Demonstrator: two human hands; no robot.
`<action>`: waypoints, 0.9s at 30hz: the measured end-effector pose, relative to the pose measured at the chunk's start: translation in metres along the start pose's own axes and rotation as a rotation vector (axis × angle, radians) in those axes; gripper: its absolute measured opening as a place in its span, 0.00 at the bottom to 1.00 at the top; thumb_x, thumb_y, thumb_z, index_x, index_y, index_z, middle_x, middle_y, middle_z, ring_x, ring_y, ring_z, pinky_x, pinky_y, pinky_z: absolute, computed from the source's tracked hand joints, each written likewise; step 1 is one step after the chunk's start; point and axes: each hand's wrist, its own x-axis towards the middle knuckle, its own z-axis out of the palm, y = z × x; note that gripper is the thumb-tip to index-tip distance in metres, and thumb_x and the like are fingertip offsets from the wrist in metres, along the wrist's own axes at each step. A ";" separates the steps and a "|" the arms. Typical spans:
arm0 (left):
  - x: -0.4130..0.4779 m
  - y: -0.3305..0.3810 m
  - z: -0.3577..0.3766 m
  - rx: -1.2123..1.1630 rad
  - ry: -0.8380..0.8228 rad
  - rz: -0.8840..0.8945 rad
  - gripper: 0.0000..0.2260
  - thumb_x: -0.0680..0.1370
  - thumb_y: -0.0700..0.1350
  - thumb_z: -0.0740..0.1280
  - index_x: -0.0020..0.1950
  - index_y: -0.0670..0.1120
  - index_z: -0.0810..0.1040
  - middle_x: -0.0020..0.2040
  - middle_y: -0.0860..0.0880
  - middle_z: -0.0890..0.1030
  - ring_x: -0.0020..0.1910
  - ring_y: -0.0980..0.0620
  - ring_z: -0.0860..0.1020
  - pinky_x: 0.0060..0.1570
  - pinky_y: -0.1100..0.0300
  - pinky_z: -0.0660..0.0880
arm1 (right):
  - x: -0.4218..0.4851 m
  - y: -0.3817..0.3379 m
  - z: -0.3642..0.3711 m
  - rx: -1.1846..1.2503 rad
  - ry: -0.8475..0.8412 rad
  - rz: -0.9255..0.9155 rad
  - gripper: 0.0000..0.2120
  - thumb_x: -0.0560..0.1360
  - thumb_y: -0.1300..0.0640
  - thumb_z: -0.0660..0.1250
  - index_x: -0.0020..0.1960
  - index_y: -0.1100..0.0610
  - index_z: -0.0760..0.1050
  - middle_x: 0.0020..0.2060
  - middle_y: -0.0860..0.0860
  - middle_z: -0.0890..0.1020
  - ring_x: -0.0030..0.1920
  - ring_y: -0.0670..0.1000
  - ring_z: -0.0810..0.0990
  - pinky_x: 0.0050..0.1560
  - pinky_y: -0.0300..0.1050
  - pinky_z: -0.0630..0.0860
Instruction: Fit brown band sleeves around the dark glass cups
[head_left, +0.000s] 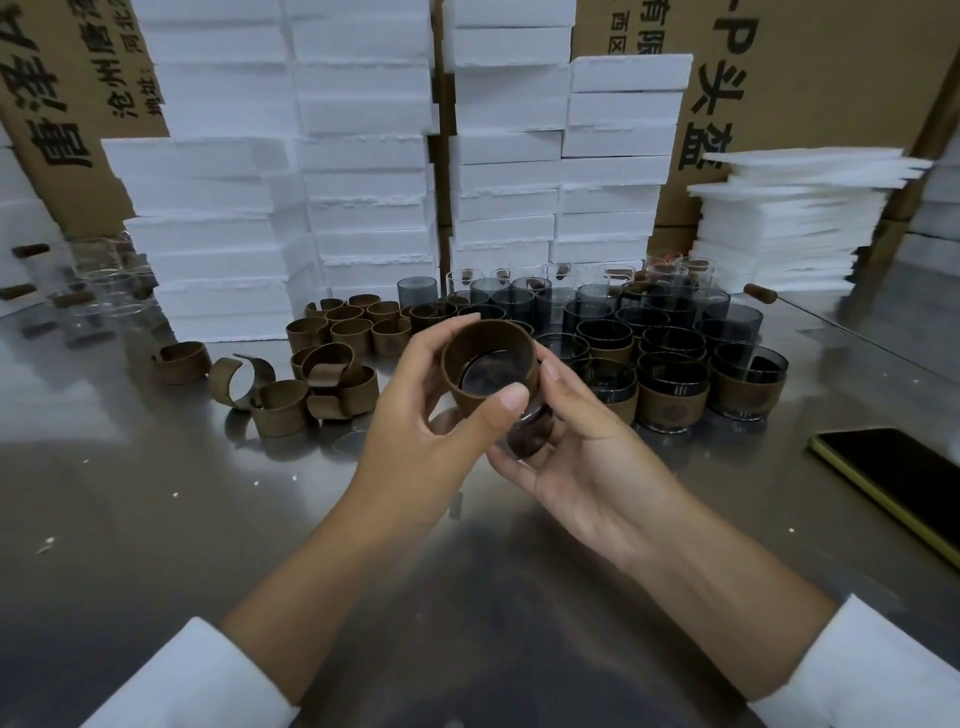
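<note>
Both hands held one dark glass cup above the steel bench, tilted so its mouth faced the camera. A brown band sleeve was wrapped around its wall. The left hand had its grip clamped on the sleeved cup, thumb across the near side and fingers curled round the far side. The right hand cradled the cup's lower end, its grip closed on it with the thumb against the sleeve's right edge. Whether the band was fully seated or only partway on could not be told, as the fingers hid the lower edge.

Judged by what lay on the bench, the job was perhaps a third done. A cluster of sleeved cups stood just right of the hands, and behind them stood several rows of bare dark cups yet to be banded. To the left lay a heap of loose sleeves, some rolled closed and some sprung open, plenty for what remained.

Stacked white foam blocks and cardboard cartons lined the back, and a phone lay at the right edge.
</note>
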 end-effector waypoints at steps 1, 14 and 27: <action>0.000 0.000 0.000 0.006 -0.011 -0.001 0.22 0.69 0.46 0.71 0.62 0.52 0.73 0.54 0.61 0.81 0.59 0.61 0.77 0.52 0.71 0.73 | 0.000 0.000 0.000 0.008 0.000 0.000 0.16 0.66 0.48 0.69 0.54 0.47 0.82 0.48 0.52 0.85 0.47 0.51 0.85 0.44 0.46 0.82; -0.003 -0.006 0.002 -0.087 -0.154 -0.109 0.22 0.75 0.50 0.65 0.69 0.58 0.68 0.61 0.60 0.79 0.63 0.62 0.74 0.59 0.67 0.71 | -0.001 -0.002 0.001 -0.047 0.011 -0.003 0.29 0.57 0.51 0.76 0.59 0.50 0.78 0.49 0.53 0.85 0.47 0.51 0.84 0.47 0.45 0.81; -0.002 -0.019 0.006 -0.297 -0.110 -0.301 0.31 0.67 0.54 0.71 0.69 0.51 0.72 0.62 0.47 0.80 0.60 0.49 0.79 0.49 0.56 0.79 | 0.000 -0.004 0.000 0.021 0.004 -0.049 0.24 0.66 0.56 0.71 0.61 0.56 0.77 0.52 0.58 0.82 0.50 0.53 0.81 0.46 0.44 0.81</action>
